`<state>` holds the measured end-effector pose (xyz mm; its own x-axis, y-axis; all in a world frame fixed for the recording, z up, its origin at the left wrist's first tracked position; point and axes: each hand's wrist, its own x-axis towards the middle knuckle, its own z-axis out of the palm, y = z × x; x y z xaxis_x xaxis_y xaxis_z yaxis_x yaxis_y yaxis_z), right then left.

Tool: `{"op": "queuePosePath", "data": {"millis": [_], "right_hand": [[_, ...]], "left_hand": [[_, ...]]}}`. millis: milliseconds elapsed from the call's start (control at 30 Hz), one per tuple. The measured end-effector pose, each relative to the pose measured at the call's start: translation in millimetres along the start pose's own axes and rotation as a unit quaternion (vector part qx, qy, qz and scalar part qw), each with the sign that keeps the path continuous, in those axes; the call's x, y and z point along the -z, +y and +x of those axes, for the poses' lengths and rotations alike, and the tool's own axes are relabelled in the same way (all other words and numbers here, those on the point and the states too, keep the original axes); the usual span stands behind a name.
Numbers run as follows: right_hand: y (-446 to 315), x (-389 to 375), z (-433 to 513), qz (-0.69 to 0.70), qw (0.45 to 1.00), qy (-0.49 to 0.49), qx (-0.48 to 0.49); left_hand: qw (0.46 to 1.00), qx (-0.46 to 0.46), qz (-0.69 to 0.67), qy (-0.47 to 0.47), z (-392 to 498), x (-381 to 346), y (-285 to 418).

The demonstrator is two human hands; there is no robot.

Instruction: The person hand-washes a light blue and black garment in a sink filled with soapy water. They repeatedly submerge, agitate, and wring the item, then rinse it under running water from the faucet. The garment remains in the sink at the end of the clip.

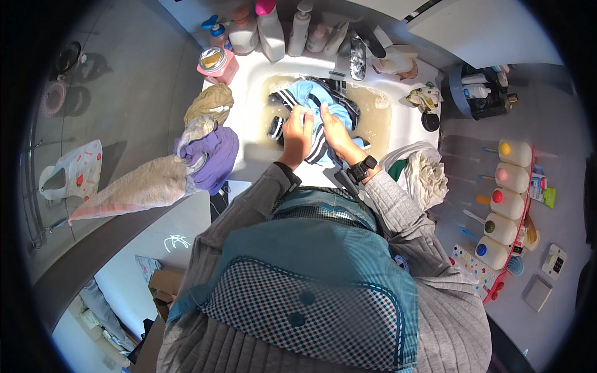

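A light blue garment (pixel 305 91) with dark and white striped trim lies partly in cloudy water in a white sink (pixel 254 112). My left hand (pixel 298 133) and my right hand (pixel 336 130) both grip its cloth near the middle of the basin, thumbs up and close together. Wet folds hang below the fingers towards the sink's front edge. Dark cloth, some of it under the blue garment, reaches to the back of the water. Suds float along the water's edges.
Several pump bottles (pixel 298 32) and a pink container (pixel 218 65) line the sink's back rim. A purple cloth (pixel 214 154) and an olive cloth (pixel 210 100) lie at the left; white cloth (pixel 422 177) is heaped at the right. A black round lid (pixel 430 122) rests on the right rim.
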<state>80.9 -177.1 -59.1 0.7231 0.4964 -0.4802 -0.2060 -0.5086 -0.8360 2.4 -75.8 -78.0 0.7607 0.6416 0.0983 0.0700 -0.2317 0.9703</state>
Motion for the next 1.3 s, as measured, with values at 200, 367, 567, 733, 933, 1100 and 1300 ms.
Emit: {"op": "queuePosePath", "data": {"millis": [200, 367, 567, 733, 933, 1100, 1300], "right_hand": [[-2.6, -2.2, 1.2, 0.099, 0.990, 0.089, -0.043], [-2.4, 2.5, 5.3, 0.149, 0.983, 0.047, -0.092], [-0.5, -7.5, 10.2, 0.138, 0.985, 0.017, -0.106], [1.5, -12.3, 8.1, -0.046, 0.997, 0.056, 0.025], [-2.4, 2.3, 5.6, -0.054, 0.990, 0.046, 0.122], [-2.8, 12.3, 0.4, 0.091, 0.973, -0.076, 0.196], [0.9, 18.2, 0.7, 0.079, 0.961, -0.235, 0.120]], "left_hand": [[0.997, -0.012, -0.072, 0.017, -1.4, 9.1, 16.2], [0.992, -0.126, 0.013, -0.005, -2.5, 6.9, 21.6], [0.986, -0.104, 0.130, -0.026, -3.7, -4.2, 19.4], [0.991, -0.102, 0.082, 0.017, 11.0, -11.0, 8.0], [0.919, 0.228, -0.319, -0.048, 19.0, -6.1, -5.5], [0.911, 0.188, -0.368, -0.008, 27.2, 4.4, -4.6], [0.966, 0.093, -0.224, -0.089, 27.4, 6.5, 15.7]]}}
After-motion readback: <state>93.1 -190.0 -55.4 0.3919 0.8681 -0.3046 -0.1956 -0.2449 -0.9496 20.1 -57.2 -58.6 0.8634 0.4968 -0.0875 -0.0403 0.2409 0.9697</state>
